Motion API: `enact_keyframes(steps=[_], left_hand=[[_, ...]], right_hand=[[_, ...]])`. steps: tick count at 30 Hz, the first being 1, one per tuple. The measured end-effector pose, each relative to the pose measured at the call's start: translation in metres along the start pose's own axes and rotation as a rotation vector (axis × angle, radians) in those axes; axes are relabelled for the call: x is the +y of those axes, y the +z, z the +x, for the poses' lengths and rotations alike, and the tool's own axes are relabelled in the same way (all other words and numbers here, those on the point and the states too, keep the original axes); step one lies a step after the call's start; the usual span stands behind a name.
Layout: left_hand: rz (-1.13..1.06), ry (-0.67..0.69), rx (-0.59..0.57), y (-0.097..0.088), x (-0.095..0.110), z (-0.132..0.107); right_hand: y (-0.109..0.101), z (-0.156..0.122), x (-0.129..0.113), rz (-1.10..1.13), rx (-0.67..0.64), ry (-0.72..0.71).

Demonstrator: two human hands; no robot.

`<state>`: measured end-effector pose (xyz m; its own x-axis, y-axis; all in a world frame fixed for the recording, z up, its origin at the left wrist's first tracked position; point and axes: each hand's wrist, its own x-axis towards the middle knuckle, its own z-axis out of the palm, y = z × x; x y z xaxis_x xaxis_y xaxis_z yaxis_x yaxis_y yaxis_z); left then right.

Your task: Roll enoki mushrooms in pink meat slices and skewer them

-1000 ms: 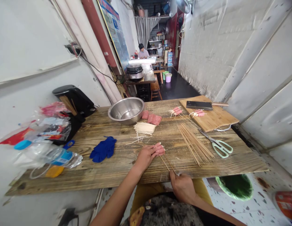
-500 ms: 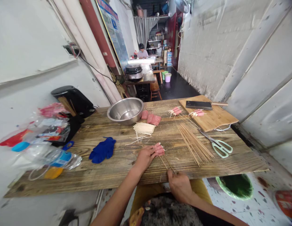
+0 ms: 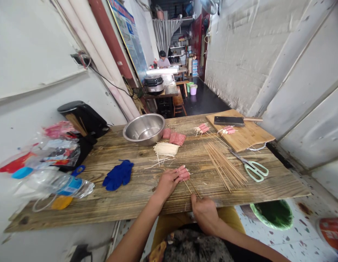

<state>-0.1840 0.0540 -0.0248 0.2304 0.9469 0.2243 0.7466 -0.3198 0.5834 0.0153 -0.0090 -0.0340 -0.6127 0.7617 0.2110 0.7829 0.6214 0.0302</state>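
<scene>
Head view: near on the tabletop [image 3: 143, 196], meat rolls [image 3: 185, 175], likely soft, are held by the half-closed left hand [image 3: 169, 181]; sticks [image 3: 187, 187], probably stiff, best held low, are gripped by the curled right hand [image 3: 204, 211].

Site: small food shop or eatery; from where I stand, cannot tell which. Room long and narrow. Near end: plank table [image 3: 109, 207] bearing enoki mushrooms [image 3: 167, 149], pink meat slices [image 3: 177, 138], loose bamboo skewers [image 3: 226, 167], a stainless-steel basin [image 3: 143, 140], and a cutting board [image 3: 252, 136] with a cleaver [image 3: 229, 121] lying on it, so food is prepared here. Farther in: an electric cooker [image 3: 153, 86] on a second table [image 3: 170, 89], wooden bench [image 3: 178, 98] alongside, a person [image 3: 164, 62] seated beyond. Back: shelves [image 3: 177, 47] of boxed goods beside a hanging gray curtain [image 3: 166, 32]. Left wall: large printed poster [image 3: 128, 31]. High on right: fan [image 3: 209, 6]. Speckled floor [image 3: 301, 238] at front holds a bin [image 3: 275, 214] with green liner.
</scene>
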Motion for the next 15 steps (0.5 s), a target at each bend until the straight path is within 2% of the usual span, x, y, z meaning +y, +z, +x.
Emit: enact_keyframes(steps=[15], left_hand=[[0.093, 0.041, 0.044, 0.000, 0.004, -0.002]], right_hand=[[0.001, 0.014, -0.004, 0.020, -0.052, 0.049]])
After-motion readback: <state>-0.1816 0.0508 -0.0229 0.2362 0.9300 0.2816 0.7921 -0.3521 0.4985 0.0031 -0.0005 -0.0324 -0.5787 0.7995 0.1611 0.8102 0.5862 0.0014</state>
